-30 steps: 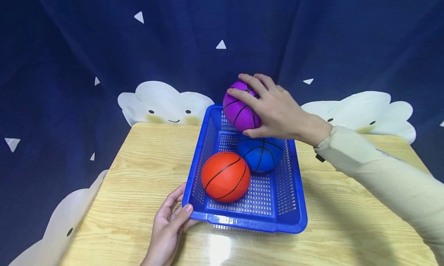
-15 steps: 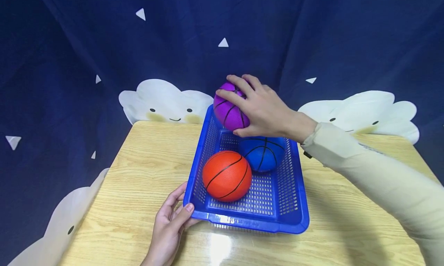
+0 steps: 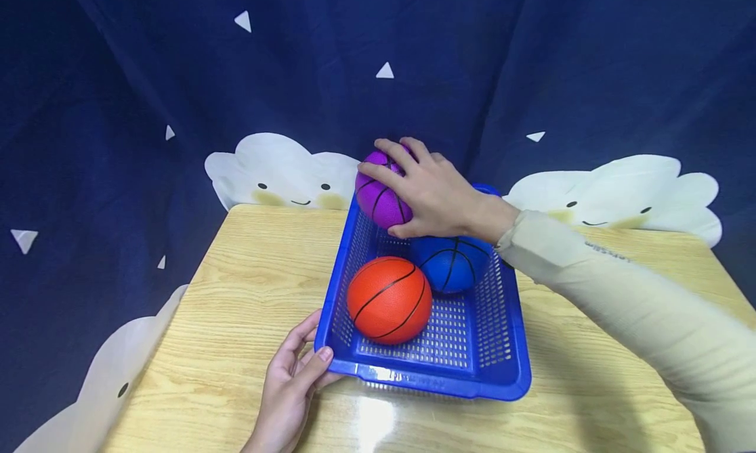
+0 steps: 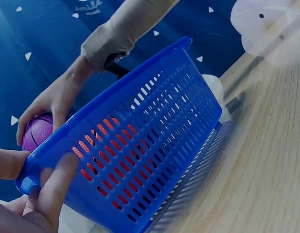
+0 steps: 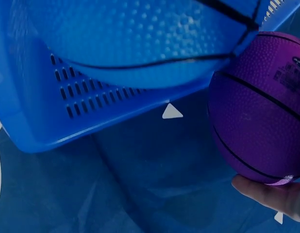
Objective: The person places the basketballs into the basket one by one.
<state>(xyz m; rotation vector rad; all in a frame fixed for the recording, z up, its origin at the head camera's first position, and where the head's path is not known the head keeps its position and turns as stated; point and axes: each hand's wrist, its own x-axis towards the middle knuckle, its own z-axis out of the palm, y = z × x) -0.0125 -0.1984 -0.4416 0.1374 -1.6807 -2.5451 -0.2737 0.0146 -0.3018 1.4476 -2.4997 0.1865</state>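
My right hand [image 3: 434,194] grips a small purple basketball [image 3: 380,194] from above, fingers spread over its top and thumb at its lower side. The ball is at the far left corner of a blue plastic basket [image 3: 428,382], overlapping its rim in the head view. In the right wrist view the purple ball [image 5: 261,107] shows beside the basket's edge. My left hand [image 3: 289,381] holds the basket's near left corner, thumb over the rim and fingers beneath. Inside the basket lie an orange basketball [image 3: 390,301] at the near left and a blue basketball [image 3: 451,266] behind it to the right.
The basket stands on a light wooden table [image 3: 260,269]. A dark blue curtain [image 3: 307,59] with white triangles and cloud faces [image 3: 283,171] hangs right behind the table's far edge. The right sleeve [image 3: 602,289] reaches across the basket's right side.
My right hand has carried the purple basketball left and slightly down, towards the basket's far left corner. The left hand keeps its hold on the basket's corner, and the other two balls stay in place.
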